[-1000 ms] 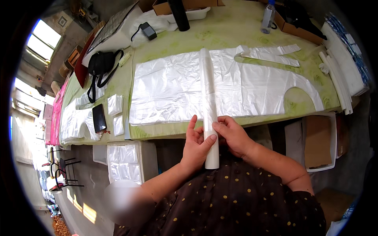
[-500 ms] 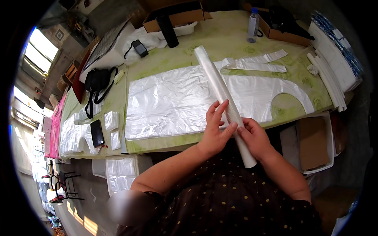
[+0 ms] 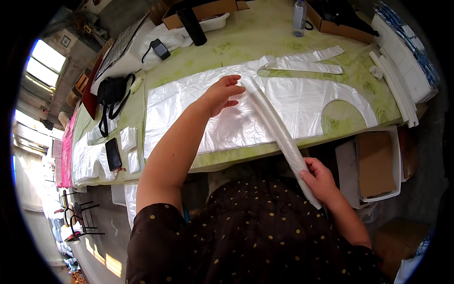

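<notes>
A long roll of translucent plastic film (image 3: 277,127) slants from the table down toward my body. Its lower part is gripped in my right hand (image 3: 320,181), thumb on top. Near the roll's upper end is my left hand (image 3: 222,96), fingers apart and slightly bent, nothing held in it; whether a fingertip touches the roll I cannot tell. Under the roll, a thin translucent plastic sheet (image 3: 182,111) lies flat on the table, with a curved cutout and strap-like strips at its right end, like a disposable apron.
The table (image 3: 236,40) has a green patterned cover. Left of the sheet lie a black phone (image 3: 113,155), folded plastic packets (image 3: 128,138) and a black bag (image 3: 112,93). A black cylinder (image 3: 191,27) and clear bottle (image 3: 299,19) stand behind; white rolls (image 3: 395,90) lie right.
My left hand has let go of the roll's middle and moved up and away to its far end. My right hand has slid lower along with the roll, which sits nearer my body.
</notes>
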Tool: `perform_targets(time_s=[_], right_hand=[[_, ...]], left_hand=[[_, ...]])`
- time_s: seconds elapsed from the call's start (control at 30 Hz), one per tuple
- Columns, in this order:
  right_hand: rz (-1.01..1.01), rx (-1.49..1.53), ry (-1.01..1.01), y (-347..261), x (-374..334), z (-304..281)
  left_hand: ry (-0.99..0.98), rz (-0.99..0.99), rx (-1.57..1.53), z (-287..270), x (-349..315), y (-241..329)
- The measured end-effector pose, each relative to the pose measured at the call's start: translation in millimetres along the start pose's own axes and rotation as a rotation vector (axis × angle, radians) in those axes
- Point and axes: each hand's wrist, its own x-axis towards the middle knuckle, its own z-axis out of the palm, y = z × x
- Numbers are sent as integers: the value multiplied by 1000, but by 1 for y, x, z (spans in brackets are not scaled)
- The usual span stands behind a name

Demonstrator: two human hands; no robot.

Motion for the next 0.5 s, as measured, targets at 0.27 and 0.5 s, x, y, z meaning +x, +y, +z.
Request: perform_targets(time_s=[0.27, 0.5], right_hand=[[-45, -63, -39, -8, 20, 1], [140, -225, -176, -37, 19, 7]], left_hand=[[-10, -160, 120, -8, 38, 12], [182, -94, 352, -21, 61, -9]])
